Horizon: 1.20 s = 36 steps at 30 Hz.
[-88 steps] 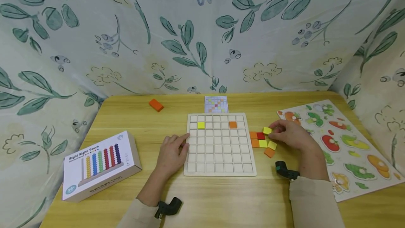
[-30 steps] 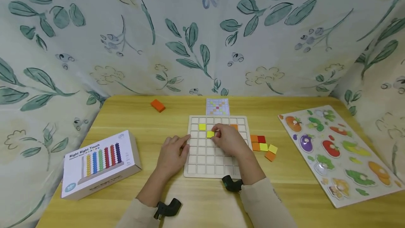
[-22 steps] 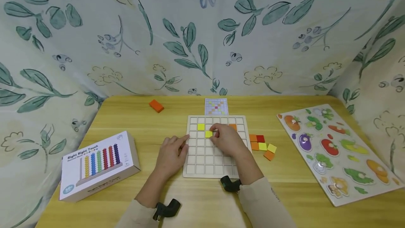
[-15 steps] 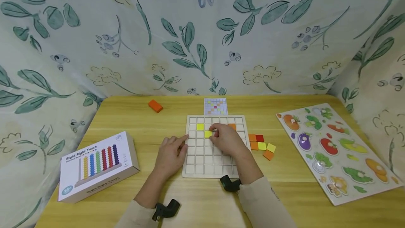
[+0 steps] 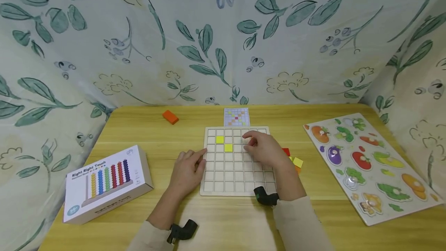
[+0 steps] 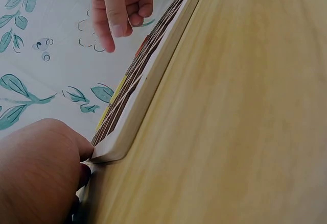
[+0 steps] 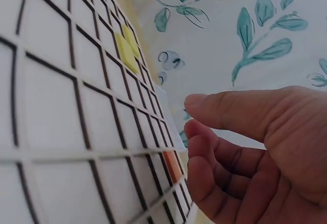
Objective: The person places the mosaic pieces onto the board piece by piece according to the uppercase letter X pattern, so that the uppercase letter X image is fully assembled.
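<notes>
A wooden grid board lies in the middle of the table. Two yellow tiles sit in its cells, one diagonally below the other. My right hand hovers over the board's upper right part, holding nothing, its fingers loosely bent. It hides an orange tile from the head view; the right wrist view shows that orange tile in a cell. At the board's left edge, my left hand rests with the index finger touching the rim. Right of the board are loose tiles, including a yellow tile, partly covered by my right hand.
Behind the board lies a pattern card with a coloured grid. An orange block is at the back left. A white box stands at the left, and a vegetable puzzle board lies at the right.
My right hand picked up a yellow tile from the right-hand pile and set it in a cell. It has since let go and moved right. The left hand stays at the board's edge.
</notes>
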Motion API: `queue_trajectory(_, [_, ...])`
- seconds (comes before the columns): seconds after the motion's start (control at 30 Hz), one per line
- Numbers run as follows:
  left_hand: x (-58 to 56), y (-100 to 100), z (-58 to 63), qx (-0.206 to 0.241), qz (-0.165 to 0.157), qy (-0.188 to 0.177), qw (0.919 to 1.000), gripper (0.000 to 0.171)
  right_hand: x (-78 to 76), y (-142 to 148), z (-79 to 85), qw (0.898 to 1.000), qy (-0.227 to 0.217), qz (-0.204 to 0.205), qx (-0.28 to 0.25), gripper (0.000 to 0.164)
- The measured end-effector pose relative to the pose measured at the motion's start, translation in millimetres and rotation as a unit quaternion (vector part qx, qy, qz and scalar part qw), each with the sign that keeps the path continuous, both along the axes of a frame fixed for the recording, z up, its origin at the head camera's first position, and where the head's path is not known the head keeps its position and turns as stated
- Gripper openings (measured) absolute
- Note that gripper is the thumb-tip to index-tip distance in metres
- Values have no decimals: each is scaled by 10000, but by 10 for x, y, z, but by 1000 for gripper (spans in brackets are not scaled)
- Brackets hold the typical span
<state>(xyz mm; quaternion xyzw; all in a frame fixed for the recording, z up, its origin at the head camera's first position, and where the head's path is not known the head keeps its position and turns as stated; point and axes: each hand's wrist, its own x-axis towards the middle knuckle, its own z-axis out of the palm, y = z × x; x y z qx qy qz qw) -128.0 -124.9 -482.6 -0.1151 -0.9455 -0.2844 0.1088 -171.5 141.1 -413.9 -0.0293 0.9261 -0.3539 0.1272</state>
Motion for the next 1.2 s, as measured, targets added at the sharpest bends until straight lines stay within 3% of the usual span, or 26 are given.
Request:
queue_trajectory(0.27, [-7,-13,12,32,-31,80,10000,35,45,510,119,9985,-218,-493,-39,40])
queue_trajectory(0.53, [15,-11,-5,25,-4,-30,10000,35,132,863,39,9961,-263,-804,268,36])
queue_trajectory(0.83, [29,-26,-24,-13,49,-128,9999,35,110,949,-168,9979,-343,-454,311,25])
queue_trajectory(1.2, [8,-3,1,21,2,-91,10000,35,106,1012,-148,9971,-411,-420,491,31])
